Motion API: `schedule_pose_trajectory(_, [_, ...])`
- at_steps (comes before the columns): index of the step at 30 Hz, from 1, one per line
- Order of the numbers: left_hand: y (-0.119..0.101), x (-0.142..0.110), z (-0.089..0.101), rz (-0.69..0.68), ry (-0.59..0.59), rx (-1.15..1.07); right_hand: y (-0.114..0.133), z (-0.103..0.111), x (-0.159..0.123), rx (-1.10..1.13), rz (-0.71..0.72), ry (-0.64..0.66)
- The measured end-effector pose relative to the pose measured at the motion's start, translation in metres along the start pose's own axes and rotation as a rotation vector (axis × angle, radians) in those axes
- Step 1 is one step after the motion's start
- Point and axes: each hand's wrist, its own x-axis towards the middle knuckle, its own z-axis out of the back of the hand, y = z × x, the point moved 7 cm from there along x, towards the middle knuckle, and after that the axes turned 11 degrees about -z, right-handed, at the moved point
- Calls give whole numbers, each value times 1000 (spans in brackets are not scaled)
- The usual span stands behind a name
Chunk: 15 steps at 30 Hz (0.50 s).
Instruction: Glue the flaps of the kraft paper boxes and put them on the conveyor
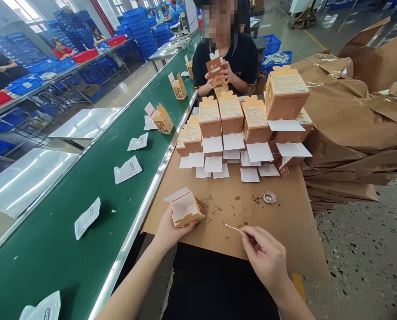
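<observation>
My left hand [170,229] is closed round a small brown carton [184,208] with its white flap open, held over the near edge of a cardboard sheet [278,231]. My right hand [264,255] pinches a thin wooden stick [232,227], its tip pointing left toward the carton. A small round metal dish [269,197] sits on the sheet beyond my right hand, with dark specks around it. Behind it is a stack of brown cartons [232,120] with white flaps hanging open.
A green conveyor belt [95,186] runs along my left, carrying several clear pouches [127,169] and a few cartons [163,119]. A person opposite holds a carton [216,71]. Crumpled brown paper [358,120] piles up at the right. Other people sit at far tables with blue crates.
</observation>
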Motion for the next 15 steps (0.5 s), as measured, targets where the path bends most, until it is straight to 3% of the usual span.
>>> schedule_pose_trajectory(7, [6,1,-5,-101,16,166,16,19,1,12,17,-51])
schedule_pose_trajectory(11, [13,2,-10,-115,9,97,13,23,1,2,16,-84])
schedule_pose_trajectory(13, [17,6,2,-116,-59,80,7,26,1,-2,33,-87])
schedule_pose_trajectory(15, [22,9,36,-81,-238,84,0,30,-2,-12,56,-73])
